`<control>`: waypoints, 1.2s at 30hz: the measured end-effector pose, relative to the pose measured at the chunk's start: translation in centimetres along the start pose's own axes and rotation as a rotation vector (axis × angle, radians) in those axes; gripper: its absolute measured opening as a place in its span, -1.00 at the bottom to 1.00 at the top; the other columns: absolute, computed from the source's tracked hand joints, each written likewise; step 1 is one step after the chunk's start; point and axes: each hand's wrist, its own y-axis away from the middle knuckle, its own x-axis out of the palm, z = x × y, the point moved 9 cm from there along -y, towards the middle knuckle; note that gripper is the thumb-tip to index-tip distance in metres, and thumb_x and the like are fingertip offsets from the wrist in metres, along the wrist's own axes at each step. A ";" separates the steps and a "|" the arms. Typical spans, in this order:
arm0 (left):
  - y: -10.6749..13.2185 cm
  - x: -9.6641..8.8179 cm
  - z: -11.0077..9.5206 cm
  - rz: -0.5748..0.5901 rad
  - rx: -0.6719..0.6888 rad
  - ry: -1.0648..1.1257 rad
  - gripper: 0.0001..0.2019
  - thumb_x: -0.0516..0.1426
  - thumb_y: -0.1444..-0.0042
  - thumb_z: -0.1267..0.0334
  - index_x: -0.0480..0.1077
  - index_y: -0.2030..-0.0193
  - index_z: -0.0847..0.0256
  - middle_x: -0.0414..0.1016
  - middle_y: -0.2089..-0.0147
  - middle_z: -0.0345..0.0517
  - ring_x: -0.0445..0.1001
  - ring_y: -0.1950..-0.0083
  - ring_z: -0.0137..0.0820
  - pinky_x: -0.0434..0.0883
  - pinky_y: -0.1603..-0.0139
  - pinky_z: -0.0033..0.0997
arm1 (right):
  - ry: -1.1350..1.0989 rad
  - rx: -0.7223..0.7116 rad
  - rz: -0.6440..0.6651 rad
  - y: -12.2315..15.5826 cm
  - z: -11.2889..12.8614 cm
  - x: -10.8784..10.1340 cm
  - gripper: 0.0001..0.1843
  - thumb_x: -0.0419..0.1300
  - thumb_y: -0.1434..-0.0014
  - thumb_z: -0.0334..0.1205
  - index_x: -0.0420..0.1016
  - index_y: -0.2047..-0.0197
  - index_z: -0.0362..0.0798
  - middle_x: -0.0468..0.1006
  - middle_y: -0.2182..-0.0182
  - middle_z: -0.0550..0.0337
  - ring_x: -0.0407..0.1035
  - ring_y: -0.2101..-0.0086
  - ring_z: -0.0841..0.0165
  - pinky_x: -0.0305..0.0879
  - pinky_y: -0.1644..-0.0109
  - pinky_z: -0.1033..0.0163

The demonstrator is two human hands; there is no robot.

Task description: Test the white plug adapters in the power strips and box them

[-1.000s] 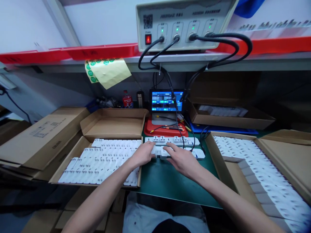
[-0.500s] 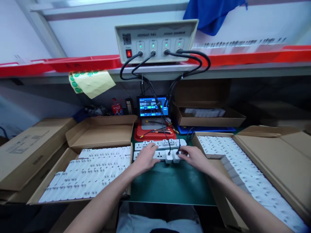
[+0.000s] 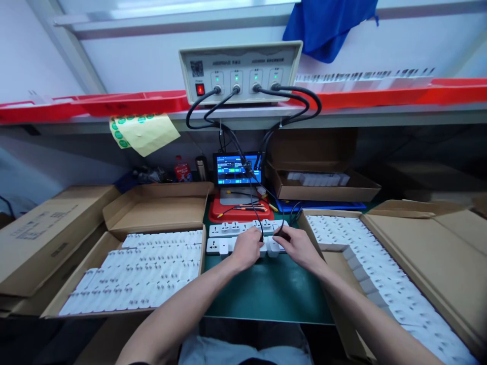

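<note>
Power strips (image 3: 228, 229) lie in two rows on the green mat (image 3: 266, 296), one far and one near, just beside each other. My left hand (image 3: 247, 248) is curled down over the near strip (image 3: 213, 246), and my right hand (image 3: 299, 247) comes in from the right, its fingers (image 3: 285, 234) bent toward the white plugs (image 3: 272, 247) seated in that strip. I cannot tell whether either hand is closed on a plug, because my fingers hide the contact. Black leads (image 3: 255, 218) rise from the plugs, past the screen (image 3: 234, 170), to the tester (image 3: 239, 71) on the shelf (image 3: 114, 115), where four green lamps (image 3: 217, 78) are lit.

The leads look like the main risk: they cross the strips between my hands, so a careless pull could snag one, drag a strip askew or tug a plug out at an angle. A knock could also shove the near strip against the far one. The red tray (image 3: 239, 210) with its probes sits just behind the strips, and the left carton (image 3: 155, 203) and right carton (image 3: 418, 253) crowd the mat on both sides, so a wide move could disturb the rows packed in them.
</note>
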 end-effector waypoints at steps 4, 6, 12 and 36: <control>0.0 -0.3 -0.5 -0.020 -0.037 -0.054 -0.88 0.16 -0.45 0.30 0.53 -0.01 0.14 0.66 0.03 0.10 0.65 -0.09 -0.06 0.54 -0.16 -0.11 | -0.056 -0.006 -0.004 -0.4 1.3 0.2 -0.66 0.20 -0.46 0.07 0.69 0.16 0.04 0.77 0.26 0.07 0.60 0.25 0.12 0.50 0.15 0.13; 0.3 -1.3 -0.3 -0.033 -0.035 0.002 -0.88 0.15 -0.46 0.28 0.54 0.02 0.13 0.68 0.02 0.10 0.65 -0.10 -0.06 0.54 -0.19 -0.11 | -0.076 -0.010 -0.003 -0.7 1.9 0.6 -0.67 0.21 -0.45 0.04 0.71 0.16 0.03 0.78 0.24 0.06 0.62 0.23 0.11 0.52 0.12 0.12; 3.5 -7.9 4.3 -0.100 -0.075 0.243 -0.79 0.17 -0.43 0.21 0.57 0.24 0.13 0.69 0.14 -0.03 0.63 0.03 -0.18 0.51 -0.10 -0.20 | -0.109 -0.026 0.179 -1.9 3.8 4.9 -0.77 0.27 -0.41 -0.11 0.74 0.21 0.03 0.79 0.26 0.10 0.62 0.24 0.16 0.48 0.13 0.16; 6.2 -9.8 7.7 -0.028 -0.206 -0.015 -0.83 0.23 -0.40 0.35 0.60 0.25 0.13 0.71 0.26 -0.11 0.65 0.16 -0.20 0.43 0.06 -0.30 | 0.223 -0.256 0.228 -3.9 5.4 12.2 -0.88 0.33 -0.38 -0.33 0.53 0.23 0.03 0.66 0.20 0.07 0.52 0.15 0.15 0.36 0.07 0.12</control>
